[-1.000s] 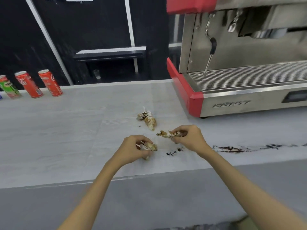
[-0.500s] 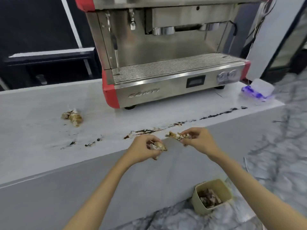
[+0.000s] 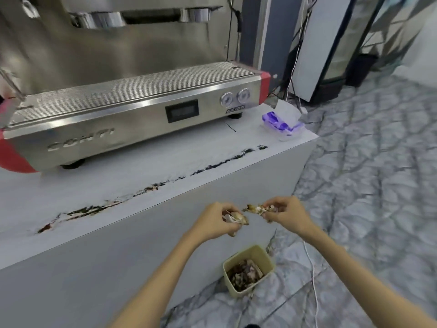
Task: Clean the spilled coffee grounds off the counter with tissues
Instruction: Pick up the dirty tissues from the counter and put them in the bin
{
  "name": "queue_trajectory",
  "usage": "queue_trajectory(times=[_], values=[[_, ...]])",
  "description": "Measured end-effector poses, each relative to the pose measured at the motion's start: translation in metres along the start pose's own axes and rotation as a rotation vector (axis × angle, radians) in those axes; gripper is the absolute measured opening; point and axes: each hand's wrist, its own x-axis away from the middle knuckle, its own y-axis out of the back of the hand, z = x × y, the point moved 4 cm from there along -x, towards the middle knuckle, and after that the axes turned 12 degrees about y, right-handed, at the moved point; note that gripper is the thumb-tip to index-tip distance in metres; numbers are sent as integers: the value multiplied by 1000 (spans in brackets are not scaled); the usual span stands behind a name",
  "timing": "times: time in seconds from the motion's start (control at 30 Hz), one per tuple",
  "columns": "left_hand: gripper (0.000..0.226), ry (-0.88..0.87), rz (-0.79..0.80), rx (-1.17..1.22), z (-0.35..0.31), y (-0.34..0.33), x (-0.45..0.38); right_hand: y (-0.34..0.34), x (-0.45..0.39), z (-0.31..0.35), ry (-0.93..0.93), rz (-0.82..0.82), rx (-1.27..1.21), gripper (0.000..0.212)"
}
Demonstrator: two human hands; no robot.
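Note:
My left hand (image 3: pixel 214 221) is closed around a crumpled, brown-stained tissue (image 3: pixel 236 218). My right hand (image 3: pixel 287 215) pinches a second soiled tissue (image 3: pixel 256 208). Both hands hover off the counter's front edge, above a small beige bin (image 3: pixel 264 255) on the floor that holds used tissues. A long dark trail of coffee grounds (image 3: pixel 151 188) runs diagonally across the white counter (image 3: pixel 99 183), from lower left toward the right corner. A purple and white tissue pack (image 3: pixel 281 123) lies at the counter's right end.
A steel and red espresso machine (image 3: pixel 127 110) fills the back of the counter. A white cable (image 3: pixel 312 278) trails over the marbled floor to the right of the bin. A tall fridge cabinet (image 3: pixel 331 46) stands at the back right.
My view has swung right and down. Both hands carried their soiled tissues from over the counter to beyond its front edge, above the bin. The cans and the tissue lump on the left are out of view.

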Motion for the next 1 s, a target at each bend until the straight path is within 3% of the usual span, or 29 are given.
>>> queue_trajectory(times=[0.23,0.53,0.73,1.0], values=[[19,49,28,-2,-28,-43,-60,41,-44,-51,-30,96,121,16],[12,236,-42,59,-21,-77,-76,32,-81,-104,-47,292,75,18],[17,432,-175,112,29,-109,-74,0,-87,-147,-24,464,77,21],[24,561,-186,108,147,-191,-122,-82,-100,-272,-88,512,108,19]])
